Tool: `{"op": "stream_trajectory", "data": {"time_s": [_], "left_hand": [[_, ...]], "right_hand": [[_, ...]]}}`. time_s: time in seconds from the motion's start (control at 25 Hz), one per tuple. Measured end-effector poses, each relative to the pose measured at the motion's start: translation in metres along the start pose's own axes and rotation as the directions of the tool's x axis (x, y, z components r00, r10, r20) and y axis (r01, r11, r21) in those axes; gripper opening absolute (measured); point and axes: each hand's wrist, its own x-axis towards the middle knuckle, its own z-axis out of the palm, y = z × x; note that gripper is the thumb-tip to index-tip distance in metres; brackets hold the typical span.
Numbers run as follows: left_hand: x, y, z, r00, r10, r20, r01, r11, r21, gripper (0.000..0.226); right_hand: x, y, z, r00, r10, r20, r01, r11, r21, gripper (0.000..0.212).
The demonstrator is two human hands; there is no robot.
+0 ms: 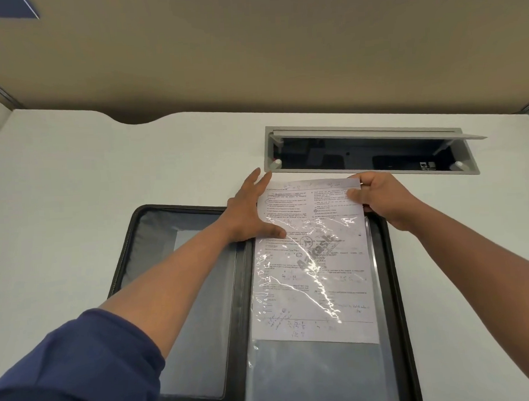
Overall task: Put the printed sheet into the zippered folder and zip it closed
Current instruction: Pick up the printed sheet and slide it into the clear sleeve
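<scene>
A black zippered folder point(124, 255) lies open flat on the white desk. The printed sheet point(314, 258) sits partway inside a clear plastic sleeve point(319, 376) on the folder's right half; its top part sticks out past the folder's far edge. My left hand point(251, 214) lies flat with straight fingers on the sheet's upper left edge, thumb pressing on the sleeve. My right hand point(378, 200) pinches the sheet's top right corner between thumb and curled fingers.
An open grey cable box point(373, 148) with its lid raised is sunk into the desk just beyond the sheet. A beige partition wall point(250, 49) stands behind the desk point(74, 166). The folder's left half shows a grey pocket point(200, 288).
</scene>
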Motion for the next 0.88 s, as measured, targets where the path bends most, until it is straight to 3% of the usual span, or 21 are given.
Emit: {"op": "stream_trajectory", "data": {"time_s": [0.36,0.6,0.88], "left_hand": [[-0.003,0.003,0.0,0.999,0.002,-0.033,-0.005,0.997,-0.078,0.105],[-0.009,0.001,-0.001,0.998,-0.006,-0.059,-0.006,0.978,-0.211,0.076],[-0.006,0.001,-0.001,0.998,0.063,-0.028,-0.066,0.989,-0.131,0.045]], "right_hand": [[-0.013,0.008,-0.004,0.987,0.004,0.159,0.011,0.995,-0.095,0.017],[-0.014,0.0,0.003,0.99,-0.049,0.132,0.075,0.977,-0.201,0.013],[-0.018,-0.001,0.004,0.962,-0.01,0.273,0.097,0.946,-0.308,0.016]]}}
